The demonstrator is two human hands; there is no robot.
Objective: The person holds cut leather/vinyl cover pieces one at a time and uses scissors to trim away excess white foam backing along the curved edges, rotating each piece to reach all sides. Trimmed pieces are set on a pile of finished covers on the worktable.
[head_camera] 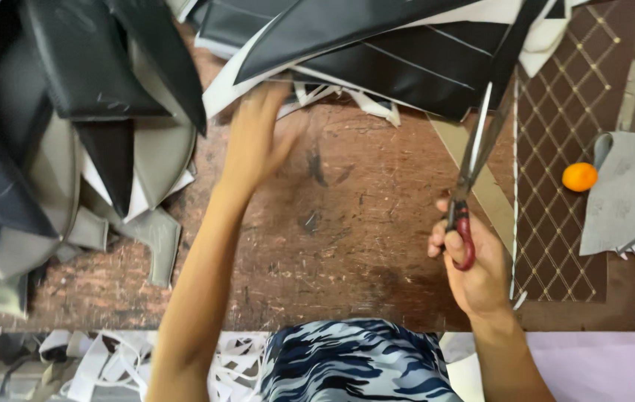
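Observation:
My right hand (473, 260) grips the red handles of a pair of scissors (472, 167) whose long blades point up and away, slightly apart, towards a black leatherette panel (406, 63) with white foam backing. My left hand (258, 138) is blurred and stretched forward over the worn wooden table (332, 238), fingers spread, just below the edge of that panel pile and touching nothing I can make out.
A heap of black and grey cut pieces (72, 134) covers the left of the table. A brown quilted diamond-pattern sheet (563, 149) lies at right with a small orange ball (579, 177) and grey fabric (630, 193). White offcut strips (109, 365) litter the floor below.

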